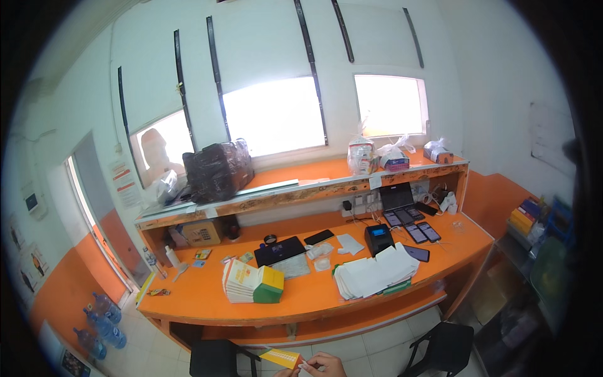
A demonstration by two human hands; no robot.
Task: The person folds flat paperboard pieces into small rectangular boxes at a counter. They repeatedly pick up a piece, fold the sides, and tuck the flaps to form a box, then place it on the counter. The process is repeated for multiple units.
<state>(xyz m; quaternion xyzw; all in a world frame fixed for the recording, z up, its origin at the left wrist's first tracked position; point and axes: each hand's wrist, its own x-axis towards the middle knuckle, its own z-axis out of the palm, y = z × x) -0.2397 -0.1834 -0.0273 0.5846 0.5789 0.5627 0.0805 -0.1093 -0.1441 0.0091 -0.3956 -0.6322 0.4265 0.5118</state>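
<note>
At the lower edge, my left hand (287, 372) is mostly cut off and grips a yellow card (281, 357) with an orange end from below. My right hand (326, 363) has its fingers closed together at the card's orange end, where a small white bit shows at the fingertips. Beyond, on the orange desk (195, 300), a fanned stack of yellow, white and green booklets (251, 283) stands left of centre. Right of it lies a pile of white paper sheets (377, 271) with green edges underneath.
Two black chairs (213, 359) (445, 347) stand before the desk. A closed black laptop (279, 251), a card terminal (379, 239), several phones (416, 232) and an open laptop (397, 198) are on the desk. A black wrapped bundle (218, 171) sits on the upper shelf. Water bottles (107, 327) stand at left.
</note>
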